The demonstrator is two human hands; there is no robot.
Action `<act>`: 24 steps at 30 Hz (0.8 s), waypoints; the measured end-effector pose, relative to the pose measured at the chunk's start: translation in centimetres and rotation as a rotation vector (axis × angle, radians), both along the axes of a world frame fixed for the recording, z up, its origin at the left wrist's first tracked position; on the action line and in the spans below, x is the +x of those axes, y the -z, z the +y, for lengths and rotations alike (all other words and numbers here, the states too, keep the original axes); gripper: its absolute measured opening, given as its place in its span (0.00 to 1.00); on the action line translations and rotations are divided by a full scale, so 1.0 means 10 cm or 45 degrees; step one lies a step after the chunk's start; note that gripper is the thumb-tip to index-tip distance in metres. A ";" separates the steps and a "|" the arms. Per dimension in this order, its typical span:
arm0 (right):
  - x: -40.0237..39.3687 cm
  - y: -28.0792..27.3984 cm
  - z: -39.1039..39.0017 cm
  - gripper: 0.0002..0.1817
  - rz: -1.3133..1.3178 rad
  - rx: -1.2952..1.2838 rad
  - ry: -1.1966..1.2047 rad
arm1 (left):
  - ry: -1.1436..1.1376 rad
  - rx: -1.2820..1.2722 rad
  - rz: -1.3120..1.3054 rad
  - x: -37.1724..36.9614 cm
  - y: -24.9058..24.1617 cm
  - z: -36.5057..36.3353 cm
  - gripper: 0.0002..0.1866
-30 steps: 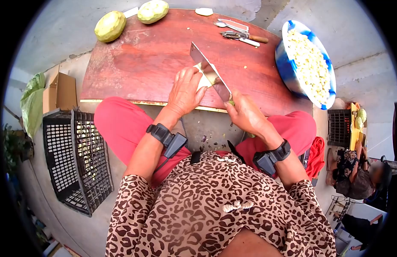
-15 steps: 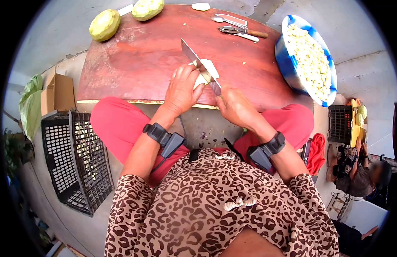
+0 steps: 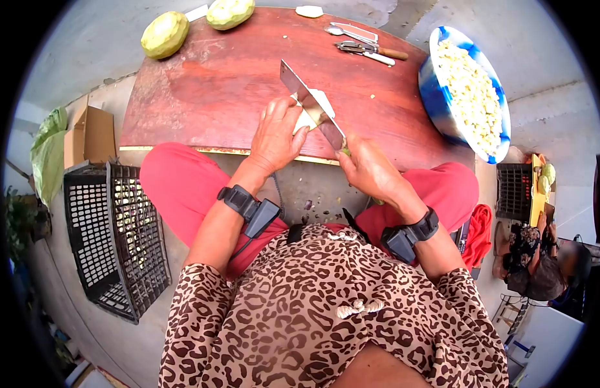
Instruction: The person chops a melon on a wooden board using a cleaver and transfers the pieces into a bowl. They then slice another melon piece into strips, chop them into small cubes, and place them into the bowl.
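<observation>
My right hand (image 3: pixel 372 168) is closed around the handle of a broad cleaver (image 3: pixel 328 129), whose blade slants up and left over the near part of the red table (image 3: pixel 216 97). My left hand (image 3: pixel 274 134) presses its fingers on a pale piece of peeled fruit or vegetable (image 3: pixel 304 121), close against the blade's left face. More pale flesh shows on the blade's far side. Whether the edge has gone through the piece is hidden. Two peeled, pale green oval fruits, one (image 3: pixel 164 35) at the far left and another (image 3: pixel 230 13) beside it, lie on the table.
A blue-and-white basin (image 3: pixel 436 97) of small pale pieces leans at the table's right. Beyond the blade lie a peeler (image 3: pixel 355 46), a wooden-handled tool (image 3: pixel 392 53) and a spoon (image 3: pixel 334 30). Black crates (image 3: pixel 135 239) stand at left; another person (image 3: pixel 539 265) sits far right.
The right hand and cleaver have shifted slightly right and toward me, exposing more blade near the handle. The left hand stays on the pale piece. The whole view has drifted slightly.
</observation>
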State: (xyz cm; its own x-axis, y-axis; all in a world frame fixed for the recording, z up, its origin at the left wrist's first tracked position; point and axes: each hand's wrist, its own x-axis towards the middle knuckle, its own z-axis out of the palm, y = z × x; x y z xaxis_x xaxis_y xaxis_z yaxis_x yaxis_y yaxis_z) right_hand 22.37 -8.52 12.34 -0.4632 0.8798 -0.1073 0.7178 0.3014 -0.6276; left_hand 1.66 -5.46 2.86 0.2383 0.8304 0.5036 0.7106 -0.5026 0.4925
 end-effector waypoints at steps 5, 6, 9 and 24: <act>-0.02 -0.03 0.00 0.09 -0.026 -0.014 -0.033 | 0.007 0.044 0.010 -0.01 -0.01 0.00 0.21; -0.02 -0.03 0.00 0.09 -0.032 0.002 -0.045 | 0.010 0.055 0.013 -0.01 0.00 0.01 0.20; -0.03 -0.02 0.02 0.08 -0.048 0.068 -0.096 | 0.006 0.039 -0.008 0.00 -0.02 0.00 0.20; -0.11 0.10 0.02 0.10 0.029 -0.036 0.050 | 0.006 0.035 -0.090 -0.03 0.01 -0.03 0.21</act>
